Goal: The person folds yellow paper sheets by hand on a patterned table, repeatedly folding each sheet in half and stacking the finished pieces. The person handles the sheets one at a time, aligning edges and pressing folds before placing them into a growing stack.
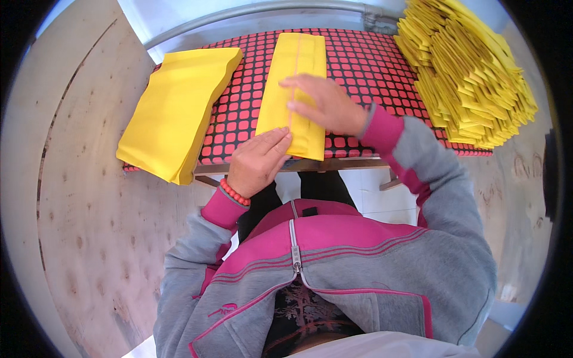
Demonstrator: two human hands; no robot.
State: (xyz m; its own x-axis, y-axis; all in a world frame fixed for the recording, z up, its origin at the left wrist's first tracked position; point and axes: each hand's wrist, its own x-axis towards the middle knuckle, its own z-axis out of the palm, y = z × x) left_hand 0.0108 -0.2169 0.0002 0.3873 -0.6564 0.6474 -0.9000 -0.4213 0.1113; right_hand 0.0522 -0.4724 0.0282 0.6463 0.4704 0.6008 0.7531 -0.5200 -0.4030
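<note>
A long folded yellow sheet (279, 65) with a pinkish line down its middle lies lengthwise on the table in front of me. At its near left corner, my left hand (260, 160) is closed on the edge, the fingers close together on top. My right hand (325, 104) is over the middle of the sheet, slightly blurred, with its fingers apart and nothing in them. Left of the folded sheet lies a thick stack of wide, flat yellow sheets (176, 110), its near end overhanging the table edge.
Many folded yellow pieces (465, 77) are heaped high at the table's right end. A red-and-black checked cloth (358, 59) covers the table. Behind it runs a grey pipe (256, 9) along the wall. A wooden board (89, 227) stands at the left.
</note>
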